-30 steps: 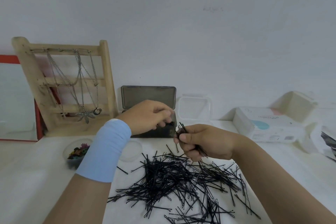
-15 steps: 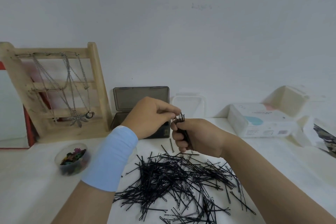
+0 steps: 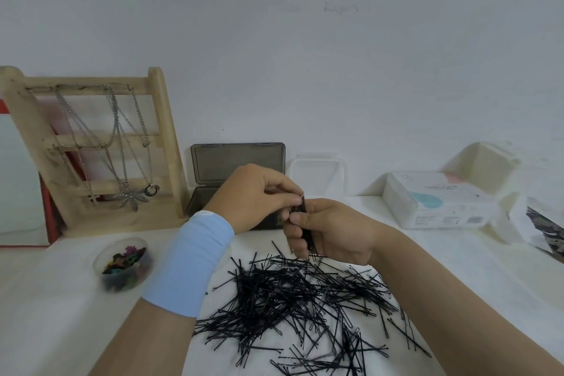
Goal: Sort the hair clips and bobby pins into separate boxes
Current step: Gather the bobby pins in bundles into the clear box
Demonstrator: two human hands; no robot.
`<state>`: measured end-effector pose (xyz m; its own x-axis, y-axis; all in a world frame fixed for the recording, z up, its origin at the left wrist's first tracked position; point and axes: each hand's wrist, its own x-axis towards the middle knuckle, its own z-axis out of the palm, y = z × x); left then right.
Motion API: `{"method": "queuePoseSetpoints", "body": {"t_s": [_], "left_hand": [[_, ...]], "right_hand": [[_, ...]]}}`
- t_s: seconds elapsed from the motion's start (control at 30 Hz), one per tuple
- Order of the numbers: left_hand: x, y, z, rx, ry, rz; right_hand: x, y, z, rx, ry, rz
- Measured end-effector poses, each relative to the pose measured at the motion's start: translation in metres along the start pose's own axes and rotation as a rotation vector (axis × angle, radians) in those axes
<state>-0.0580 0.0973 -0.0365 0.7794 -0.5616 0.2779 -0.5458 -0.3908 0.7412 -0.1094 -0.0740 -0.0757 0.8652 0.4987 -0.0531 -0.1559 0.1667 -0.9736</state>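
Your right hand (image 3: 334,230) gripped the bobby pins (image 3: 304,211) mid-length, left hand (image 3: 253,196) pinched their tips; light, stiff, likely slippery.

On my table (image 3: 61,330) the bobby pins (image 3: 290,299) lie at 6 o'clock, the clip tub (image 3: 123,264) at 9, the open box (image 3: 238,163) at 12.

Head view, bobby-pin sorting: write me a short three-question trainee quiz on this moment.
1. True or false: the loose black metal bobby pins lie outside the open smoky-grey plastic box.
2. Fill in: the right hand grips a ____ of bobby pins; the left hand pinches its top.
3. The colourful hair clips sit in: A a round clear plastic tub; B the grey box; C the right hand.
Key: 1 true; 2 bundle; 3 A.
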Motion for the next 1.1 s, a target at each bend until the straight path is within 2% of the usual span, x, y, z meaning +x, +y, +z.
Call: {"method": "queuePoseSetpoints", "body": {"t_s": [0.23,0.3,0.4,0.47,0.53,0.6,0.67,0.77,0.83,0.9,0.97,1.03,1.1], "left_hand": [[0.001,-0.008,0.0,-0.07,-0.193,-0.048],[0.003,-0.003,0.004,-0.256,-0.131,-0.083],[0.007,0.003,0.014,-0.695,-0.03,-0.34],[0.007,0.008,0.019,-0.889,-0.122,-0.513],[0.007,0.012,0.023,-1.129,-0.234,-0.606],[0.007,0.015,0.027,-1.363,-0.3,-0.619],[0.009,0.015,0.031,-1.517,-0.3,-0.614],[0.011,0.01,0.029,-1.681,-0.257,-0.63],[0.009,0.008,0.024,-1.56,-0.297,-0.619],[0.006,0.01,0.019,-1.159,-0.288,-0.643],[0.006,0.01,0.014,-0.69,-0.155,-0.611],[0.008,0.007,0.008,-0.397,0.003,-0.469],[0.008,0.005,0.003,-0.278,0.045,-0.213]], "right_hand": [[-0.002,-0.005,-0.009,0.105,0.056,0.0],[-0.001,-0.007,-0.01,0.173,0.118,-0.043],[0.002,-0.015,-0.013,0.265,0.321,-0.26],[0.004,-0.018,-0.015,0.183,0.474,-0.438],[0.004,-0.02,-0.016,0.033,0.595,-0.539],[0.004,-0.019,-0.014,-0.133,0.668,-0.565],[0.004,-0.017,-0.012,-0.285,0.701,-0.554],[0.004,-0.014,-0.011,-0.339,0.674,-0.496],[0.003,-0.014,-0.012,-0.288,0.636,-0.449],[0.002,-0.015,-0.012,-0.212,0.569,-0.407],[0.001,-0.015,-0.014,-0.167,0.496,-0.348],[0.002,-0.013,-0.015,-0.148,0.434,-0.256],[0.002,-0.01,-0.014,-0.126,0.372,-0.17]]}}
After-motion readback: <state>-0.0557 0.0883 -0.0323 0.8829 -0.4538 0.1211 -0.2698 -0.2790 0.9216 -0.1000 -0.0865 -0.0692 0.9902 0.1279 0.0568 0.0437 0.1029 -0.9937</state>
